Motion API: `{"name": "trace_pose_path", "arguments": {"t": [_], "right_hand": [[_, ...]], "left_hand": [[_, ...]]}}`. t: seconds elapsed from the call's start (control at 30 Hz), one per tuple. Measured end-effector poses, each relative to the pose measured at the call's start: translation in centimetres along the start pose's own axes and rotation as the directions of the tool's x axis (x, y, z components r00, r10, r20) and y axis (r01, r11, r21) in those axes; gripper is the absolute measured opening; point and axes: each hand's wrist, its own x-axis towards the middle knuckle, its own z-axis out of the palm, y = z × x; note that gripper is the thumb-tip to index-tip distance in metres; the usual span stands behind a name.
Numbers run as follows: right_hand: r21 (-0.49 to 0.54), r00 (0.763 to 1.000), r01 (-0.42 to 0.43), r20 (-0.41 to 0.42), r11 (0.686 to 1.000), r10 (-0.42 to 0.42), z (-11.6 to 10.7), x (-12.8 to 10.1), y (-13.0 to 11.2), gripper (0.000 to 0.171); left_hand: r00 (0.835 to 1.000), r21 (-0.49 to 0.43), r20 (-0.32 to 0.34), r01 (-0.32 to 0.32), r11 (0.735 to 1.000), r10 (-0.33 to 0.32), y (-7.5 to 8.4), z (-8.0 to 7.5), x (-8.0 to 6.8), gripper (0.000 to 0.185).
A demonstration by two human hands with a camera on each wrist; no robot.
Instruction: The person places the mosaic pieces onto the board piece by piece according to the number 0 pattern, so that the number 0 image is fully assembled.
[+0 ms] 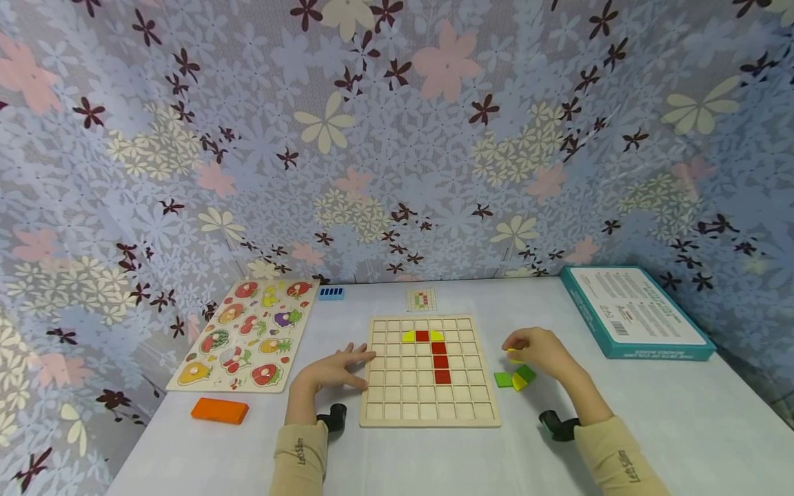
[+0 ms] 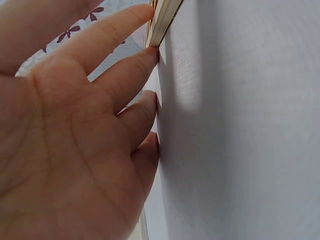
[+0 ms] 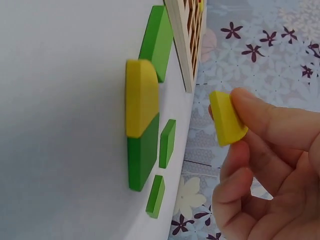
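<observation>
White matte counter [image 1: 434,455], floral vinyl backdrop [image 1: 397,138] all round. Square wooden grid board [image 1: 429,370] at centre holds red and yellow tiles. Left hand [image 1: 335,370] flat, fingers straight, touching board's 9 o'clock edge. Right hand [image 1: 538,350] at 3 o'clock pinches yellow quarter-round wooden tile [image 3: 226,119] above loose green and yellow tiles [image 1: 515,377].

I see a pale, unpainted wooden grid board [image 1: 430,406] with a smooth matt face, and the yellow piece [image 3: 226,119] pinched in my right hand [image 1: 541,350] looks like painted wood with a soft satin finish, as do the green pieces [image 3: 160,41] on the table to the board's right. The table [image 1: 651,413] is a smooth, matt white surface, and the fruit puzzle [image 1: 248,334] at far left is light wood with glossy painted shapes. The teal box [image 1: 633,313] at far right looks like printed cardboard, the flowered backdrop [image 1: 397,138] like slightly shiny plastic sheeting, and my sleeves [image 1: 300,458] like soft beige cloth.
</observation>
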Motion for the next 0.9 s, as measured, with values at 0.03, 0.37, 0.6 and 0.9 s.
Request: {"name": "trace_pose_path", "arguments": {"t": [0.03,0.37,0.6,0.9], "right_hand": [[0.004,1.000,0.006,0.002,1.000,-0.006,0.0,0.0,-0.1,0.010],[0.047,0.999,0.040,0.006,0.998,-0.041,0.3,0.0,-0.7,0.011],[0.086,0.999,0.046,0.022,0.995,-0.048,0.7,-0.1,-1.0,0.015],[0.093,0.996,0.078,0.033,0.993,-0.081,1.4,-0.2,-1.8,0.016]], "left_hand": [[1.000,0.001,0.000,0.000,1.000,0.000,0.0,0.0,0.0,0.069],[1.000,-0.009,0.000,-0.004,1.000,0.004,0.2,-0.1,-0.2,0.069],[1.000,-0.010,0.003,-0.007,1.000,0.007,0.2,-0.1,-0.2,0.069],[1.000,-0.017,0.006,-0.001,1.000,0.001,0.0,-0.1,0.0,0.069]]}}
